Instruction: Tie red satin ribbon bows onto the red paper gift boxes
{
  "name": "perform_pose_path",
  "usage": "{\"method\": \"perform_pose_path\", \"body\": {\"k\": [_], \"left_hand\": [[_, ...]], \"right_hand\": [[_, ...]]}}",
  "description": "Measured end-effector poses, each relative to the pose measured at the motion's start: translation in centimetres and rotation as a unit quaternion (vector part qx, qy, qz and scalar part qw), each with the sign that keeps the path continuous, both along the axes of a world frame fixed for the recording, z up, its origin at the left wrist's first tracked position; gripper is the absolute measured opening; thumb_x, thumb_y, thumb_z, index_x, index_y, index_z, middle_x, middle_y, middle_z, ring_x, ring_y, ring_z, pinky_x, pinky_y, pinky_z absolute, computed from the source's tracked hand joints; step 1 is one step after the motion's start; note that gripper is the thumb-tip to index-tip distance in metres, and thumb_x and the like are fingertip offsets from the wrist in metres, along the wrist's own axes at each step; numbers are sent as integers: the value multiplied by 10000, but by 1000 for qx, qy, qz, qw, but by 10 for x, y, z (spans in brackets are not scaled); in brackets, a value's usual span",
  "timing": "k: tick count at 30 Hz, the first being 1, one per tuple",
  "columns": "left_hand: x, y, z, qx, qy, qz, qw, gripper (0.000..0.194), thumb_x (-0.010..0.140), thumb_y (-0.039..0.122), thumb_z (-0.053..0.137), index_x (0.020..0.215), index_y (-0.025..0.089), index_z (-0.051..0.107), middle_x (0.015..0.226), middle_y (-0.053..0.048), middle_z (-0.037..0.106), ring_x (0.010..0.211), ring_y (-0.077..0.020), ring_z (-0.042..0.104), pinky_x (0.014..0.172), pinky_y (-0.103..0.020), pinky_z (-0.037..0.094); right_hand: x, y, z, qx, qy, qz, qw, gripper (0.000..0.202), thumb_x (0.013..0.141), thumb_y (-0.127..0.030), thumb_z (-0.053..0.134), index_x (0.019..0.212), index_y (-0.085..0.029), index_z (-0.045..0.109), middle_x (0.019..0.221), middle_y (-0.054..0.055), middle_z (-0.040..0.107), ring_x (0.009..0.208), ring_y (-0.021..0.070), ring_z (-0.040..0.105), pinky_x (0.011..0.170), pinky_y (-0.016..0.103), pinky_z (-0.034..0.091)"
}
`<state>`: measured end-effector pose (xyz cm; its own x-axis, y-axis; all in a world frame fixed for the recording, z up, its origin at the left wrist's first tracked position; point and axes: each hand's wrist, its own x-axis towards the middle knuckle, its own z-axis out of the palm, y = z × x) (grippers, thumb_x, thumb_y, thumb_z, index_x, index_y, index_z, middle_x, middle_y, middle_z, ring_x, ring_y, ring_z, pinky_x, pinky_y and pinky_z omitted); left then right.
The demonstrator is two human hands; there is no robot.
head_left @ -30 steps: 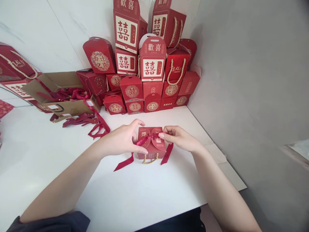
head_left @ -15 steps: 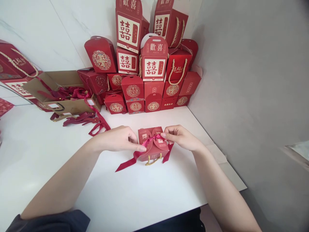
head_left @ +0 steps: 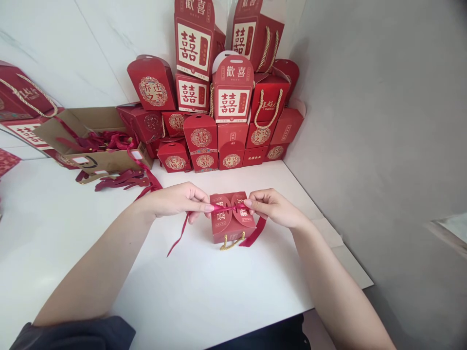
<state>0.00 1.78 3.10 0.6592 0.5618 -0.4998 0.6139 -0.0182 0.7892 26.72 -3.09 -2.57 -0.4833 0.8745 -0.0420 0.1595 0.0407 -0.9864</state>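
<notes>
A small red gift box (head_left: pixel 233 233) with rounded top flaps and a gold cord handle (head_left: pixel 232 244) rests on the white table. Across its top runs a magenta ribbon (head_left: pixel 221 208), drawn together where the flaps meet. My left hand (head_left: pixel 186 200) pinches the ribbon at the box's left side, and a loose tail hangs below those fingers. On the right side, my right hand (head_left: pixel 268 206) grips the other part of the ribbon between thumb and fingers. Its tail drops beside the box onto the table.
Stacked red gift boxes (head_left: pixel 233 102) stand against the wall at the back. To the left is an open cardboard box (head_left: pixel 109 163) of magenta ribbons, with dark red strips (head_left: pixel 122 181) lying before it. A grey wall (head_left: pixel 372 121) borders the table (head_left: pixel 204 296) on the right.
My left hand has taken hold of the ribbon and lifted it slightly. The ribbon is now stretched straight across the box top. My right hand has stayed nearly still.
</notes>
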Motion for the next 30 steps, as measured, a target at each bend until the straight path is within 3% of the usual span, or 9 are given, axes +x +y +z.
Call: {"method": "perform_pose_path", "body": {"k": [4, 13, 19, 23, 25, 27, 30], "left_hand": [[-3, 6, -3, 4, -4, -15, 1000, 278, 798, 435, 657, 772, 168, 731, 680, -32, 688, 617, -130, 617, 640, -242, 485], [-13, 19, -14, -77, 3, -55, 995, 245, 775, 410, 706, 799, 166, 715, 832, -67, 750, 656, -141, 683, 711, -266, 535], [-14, 16, -3, -81, -34, -57, 994, 257, 761, 415, 721, 781, 160, 736, 764, -82, 734, 581, -151, 656, 602, -278, 541], [-3, 10, -1, 37, -127, -56, 990, 217, 737, 366, 747, 640, 171, 743, 1133, -116, 691, 1019, -232, 650, 842, -302, 534], [4, 7, -4, 44, -169, -49, 983, 214, 756, 347, 737, 639, 169, 743, 1288, -110, 627, 1165, -263, 590, 925, -323, 506], [8, 3, -9, 8, -200, -38, 979, 179, 789, 337, 714, 736, 173, 762, 1249, -122, 656, 1085, -246, 642, 879, -326, 528], [12, -1, -14, -22, -220, -20, 975, 175, 821, 320, 694, 886, 176, 769, 1004, -118, 748, 838, -189, 707, 747, -291, 556]], "right_hand": [[5, 2, -1, 4, -28, 11, 1000, 424, 863, -538, 557, 644, -177, 520, 566, -53, 372, 519, 82, 274, 507, 257, 217], [10, 4, -4, -30, -74, 14, 997, 433, 786, -538, 652, 601, -178, 499, 550, -70, 287, 525, 80, 217, 502, 256, 173], [8, 5, -5, -36, -58, 22, 997, 436, 788, -550, 638, 613, -171, 513, 545, -65, 343, 519, 76, 254, 501, 248, 201], [7, 6, -5, -33, -59, 23, 997, 444, 788, -567, 632, 620, -171, 521, 525, -68, 360, 509, 77, 285, 501, 247, 227], [7, 6, -5, -33, -59, 24, 997, 447, 796, -570, 623, 620, -173, 517, 518, -68, 373, 504, 78, 294, 503, 249, 233], [6, 6, -6, -37, -55, 23, 998, 445, 793, -562, 633, 614, -177, 502, 518, -71, 372, 500, 76, 288, 504, 249, 225], [5, 6, -8, -41, -43, 22, 998, 443, 788, -542, 651, 604, -182, 471, 521, -75, 367, 500, 74, 284, 506, 248, 220]]}}
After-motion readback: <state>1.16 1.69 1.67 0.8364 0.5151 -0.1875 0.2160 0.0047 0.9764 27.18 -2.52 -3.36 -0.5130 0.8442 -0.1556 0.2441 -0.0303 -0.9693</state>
